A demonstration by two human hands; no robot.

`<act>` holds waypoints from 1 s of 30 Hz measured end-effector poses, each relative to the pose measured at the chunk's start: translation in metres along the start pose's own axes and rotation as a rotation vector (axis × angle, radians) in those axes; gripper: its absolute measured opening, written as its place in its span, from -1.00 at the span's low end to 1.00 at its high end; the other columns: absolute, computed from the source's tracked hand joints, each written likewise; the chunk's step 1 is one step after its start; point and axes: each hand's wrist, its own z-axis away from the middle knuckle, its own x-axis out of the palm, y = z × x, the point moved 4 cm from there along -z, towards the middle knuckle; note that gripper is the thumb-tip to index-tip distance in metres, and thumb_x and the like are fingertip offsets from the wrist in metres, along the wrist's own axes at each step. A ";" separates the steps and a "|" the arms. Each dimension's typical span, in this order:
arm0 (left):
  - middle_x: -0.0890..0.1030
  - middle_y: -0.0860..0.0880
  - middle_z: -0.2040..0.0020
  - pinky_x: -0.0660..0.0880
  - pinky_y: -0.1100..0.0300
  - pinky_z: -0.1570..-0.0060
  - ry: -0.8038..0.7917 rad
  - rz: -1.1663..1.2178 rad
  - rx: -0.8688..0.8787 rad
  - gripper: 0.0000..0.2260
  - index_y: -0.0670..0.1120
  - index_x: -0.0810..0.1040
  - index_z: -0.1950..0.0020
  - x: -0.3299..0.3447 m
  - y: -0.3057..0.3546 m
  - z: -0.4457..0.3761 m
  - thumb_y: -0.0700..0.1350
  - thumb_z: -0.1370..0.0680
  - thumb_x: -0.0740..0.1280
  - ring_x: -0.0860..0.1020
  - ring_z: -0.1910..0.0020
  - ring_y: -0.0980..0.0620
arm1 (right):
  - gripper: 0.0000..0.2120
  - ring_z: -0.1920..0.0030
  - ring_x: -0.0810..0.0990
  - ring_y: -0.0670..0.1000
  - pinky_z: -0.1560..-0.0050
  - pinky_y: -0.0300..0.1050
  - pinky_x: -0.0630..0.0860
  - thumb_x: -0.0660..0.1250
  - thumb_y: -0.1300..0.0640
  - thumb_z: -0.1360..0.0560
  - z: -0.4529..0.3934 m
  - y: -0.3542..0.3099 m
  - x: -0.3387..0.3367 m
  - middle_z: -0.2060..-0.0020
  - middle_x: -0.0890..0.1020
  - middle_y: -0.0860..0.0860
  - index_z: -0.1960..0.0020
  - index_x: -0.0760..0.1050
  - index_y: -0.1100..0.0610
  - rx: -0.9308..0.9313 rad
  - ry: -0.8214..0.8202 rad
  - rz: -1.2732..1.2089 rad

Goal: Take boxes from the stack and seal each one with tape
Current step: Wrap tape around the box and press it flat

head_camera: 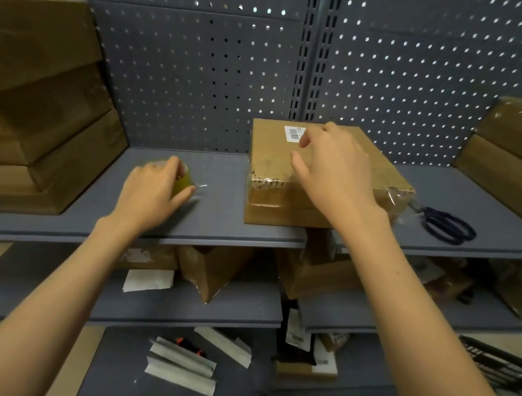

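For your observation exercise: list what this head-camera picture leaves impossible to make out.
- Barcode label text: too small, partly behind the right hand.
- Tape roll: mostly covered by the left hand.
- Left stack of boxes: cut off by the frame edge.
- Scissors blades: hidden behind the box corner's loose tape.

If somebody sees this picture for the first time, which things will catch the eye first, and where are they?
First, the cardboard box at the middle of the grey shelf, clear tape over its near edge, with the right hand over its top. Left of it, the left hand grips a tape roll on the shelf. Black scissors lie just right of the box, and a stack of boxes fills the left end.
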 end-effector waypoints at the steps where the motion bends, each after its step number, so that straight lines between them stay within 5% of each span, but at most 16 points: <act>1: 0.58 -0.28 0.05 0.35 -0.03 0.17 0.024 -0.053 0.022 -0.71 -0.21 0.44 -0.04 -0.003 0.002 -0.002 0.01 -0.55 0.32 0.51 0.09 -0.30 | -0.75 -0.15 0.46 0.11 0.08 -0.11 0.25 0.19 0.04 -0.60 0.000 0.001 -0.001 -0.12 0.51 0.07 -0.19 0.47 0.16 0.003 0.003 0.005; 12: 0.61 -0.16 0.01 0.43 -0.03 0.08 0.258 0.028 0.155 -0.71 -0.16 0.57 -0.09 -0.060 0.107 -0.026 0.01 -0.63 0.18 0.53 0.03 -0.18 | -0.74 -0.13 0.46 0.10 0.07 -0.11 0.26 0.17 0.04 -0.60 0.010 0.056 -0.009 -0.11 0.52 0.07 -0.20 0.46 0.15 -0.013 0.023 -0.021; 17: 0.58 -0.14 -0.05 0.29 0.13 0.10 0.234 0.079 0.136 -0.74 -0.16 0.57 -0.14 -0.053 0.174 -0.033 -0.04 -0.63 0.18 0.49 -0.03 -0.13 | -0.74 -0.02 0.46 0.08 0.13 -0.14 0.22 0.08 0.06 -0.64 0.010 0.117 -0.015 -0.02 0.52 0.05 -0.12 0.47 0.16 -0.032 0.033 -0.061; 25: 0.57 -0.16 -0.21 0.39 0.05 -0.13 0.116 0.159 0.122 -0.67 -0.20 0.48 -0.33 -0.024 0.272 -0.035 -0.10 -0.66 0.10 0.50 -0.16 -0.15 | -0.68 0.18 0.40 0.13 0.16 0.00 0.30 -0.02 0.08 -0.67 0.018 0.183 -0.002 0.23 0.44 0.03 0.22 0.28 0.10 -0.122 -0.101 -0.377; 28: 0.54 -0.24 -0.26 0.35 -0.01 -0.27 0.026 0.148 0.160 -0.55 -0.28 0.45 -0.34 -0.008 0.292 -0.037 -0.04 -0.63 0.00 0.49 -0.24 -0.22 | -0.66 -0.25 0.44 0.12 -0.24 -0.03 0.32 -0.03 0.07 -0.68 0.028 0.178 0.012 -0.19 0.54 0.09 -0.19 0.48 0.14 -0.241 -0.255 -0.444; 30: 0.46 -0.27 -0.35 0.20 0.09 -0.38 -0.018 0.144 0.172 -0.56 -0.30 0.38 -0.39 0.002 0.298 -0.040 -0.07 -0.64 0.02 0.41 -0.36 -0.22 | -0.52 -0.43 0.30 0.10 -0.46 -0.08 0.13 -0.09 -0.02 -0.66 0.029 0.175 0.024 -0.36 0.42 0.13 -0.42 0.32 0.22 -0.325 -0.303 -0.426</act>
